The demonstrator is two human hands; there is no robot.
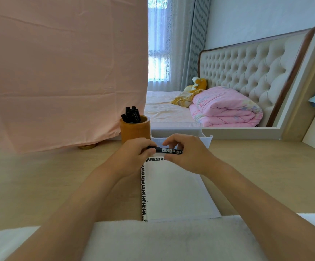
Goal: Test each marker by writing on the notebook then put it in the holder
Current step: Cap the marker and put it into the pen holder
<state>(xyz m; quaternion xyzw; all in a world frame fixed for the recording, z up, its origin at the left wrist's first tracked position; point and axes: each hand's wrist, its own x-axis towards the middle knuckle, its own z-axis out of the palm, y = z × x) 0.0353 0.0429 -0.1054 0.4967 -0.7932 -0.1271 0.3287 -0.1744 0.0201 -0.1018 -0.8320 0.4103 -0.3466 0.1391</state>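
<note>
White fluffy cloth (171, 240) is spread along the near edge of the pale wooden surface (40, 181), and both bare forearms are stretched out over it. Just beyond the cloth an open notebook with a blank white page and a black-and-white patterned border (173, 191) is laid flat between the forearms, its near end tucked against the cloth. Above the far end of the notebook a black marker with a white printed label (169, 150) is held level, crosswise. Its left end is enclosed by the curled fingers (149, 150) of the left hand (134, 153), while its labelled barrel is pinched by the fingers (173, 142) and thumb of the right hand (188, 153). Whether the cap is seated cannot be told. Behind the left hand a round orange-brown wooden holder (134, 131) is set upright on the surface, with several black markers (131, 114) standing in it. Just beside the holder, behind the right hand, a white plastic box (205, 140) is placed. A large pink sheet (64, 72) is hung at the left. Further back a bed (162, 106) is seen, with a folded pink quilt (226, 108), a yellow plush toy (198, 84) and a cream tufted headboard (247, 66).
</note>
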